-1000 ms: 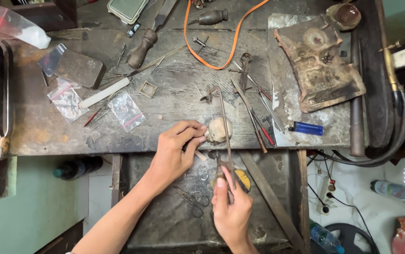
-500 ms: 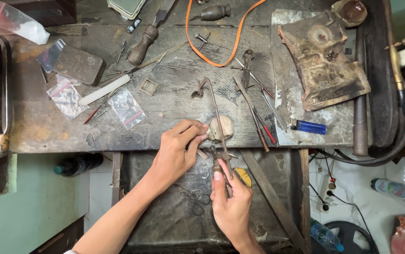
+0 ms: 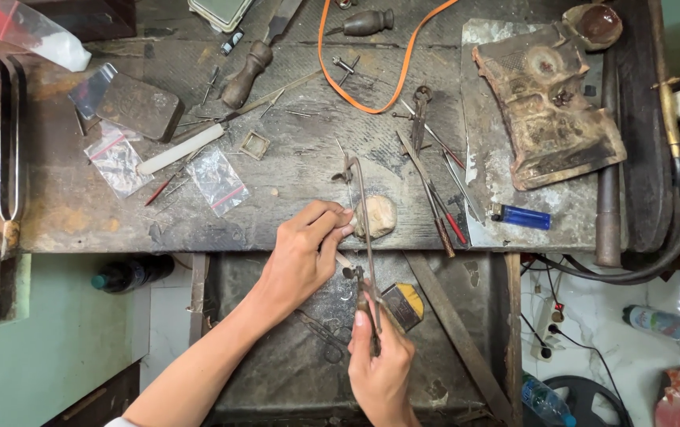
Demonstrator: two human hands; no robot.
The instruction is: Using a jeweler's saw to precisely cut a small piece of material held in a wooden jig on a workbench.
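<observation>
from the head view, your right hand (image 3: 379,368) sits at six o'clock, its fingers closed around the handle of a thin jeweller's saw (image 3: 364,245) that runs up toward twelve o'clock. your left hand (image 3: 304,253) lies just at nine o'clock of the saw, fingers pinched on something too small to tell, pressed at the pale bench pin (image 3: 377,216) on the desk (image 3: 308,174) edge. a blue lighter (image 3: 520,216) lies at three o'clock, an orange cord (image 3: 372,101) at twelve.
</observation>
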